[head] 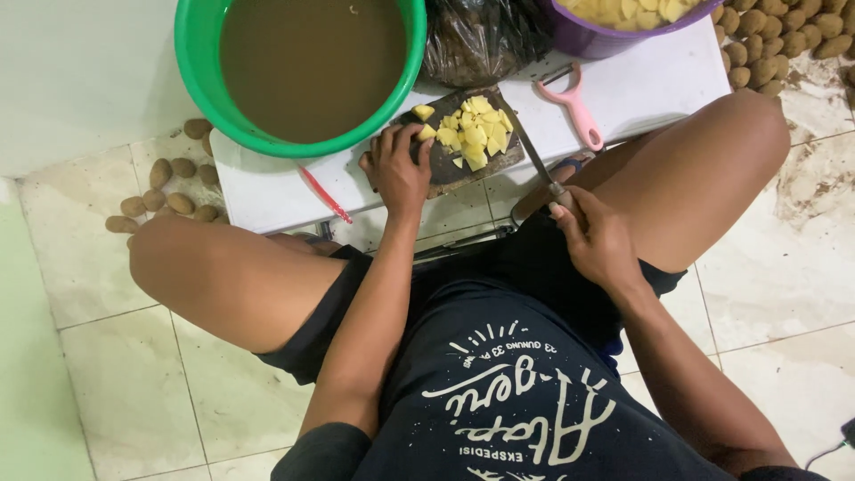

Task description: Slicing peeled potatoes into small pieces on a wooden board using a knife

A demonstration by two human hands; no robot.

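Your left hand (pixel 398 169) rests curled on the dark board (pixel 445 165), fingertips on a potato chunk (pixel 427 133) at the pile's (pixel 476 134) near-left edge. Your right hand (pixel 592 236) grips the knife (pixel 533 151) handle, blade lying over the board's right edge. The chunks look wet, firm and slippery, so pinch them by the flat cut faces. The green basin (pixel 191 53) crowds the board's far-left corner; the white table (pixel 258 191) has room on the right by the pink peeler (pixel 574 107).

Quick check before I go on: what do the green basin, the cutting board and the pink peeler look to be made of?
Green basin: likely plastic, with a glossy uniform rim. Cutting board: probably wood, dark, matte and worn. Pink peeler: plastic-looking handle; its blade is too small to judge.
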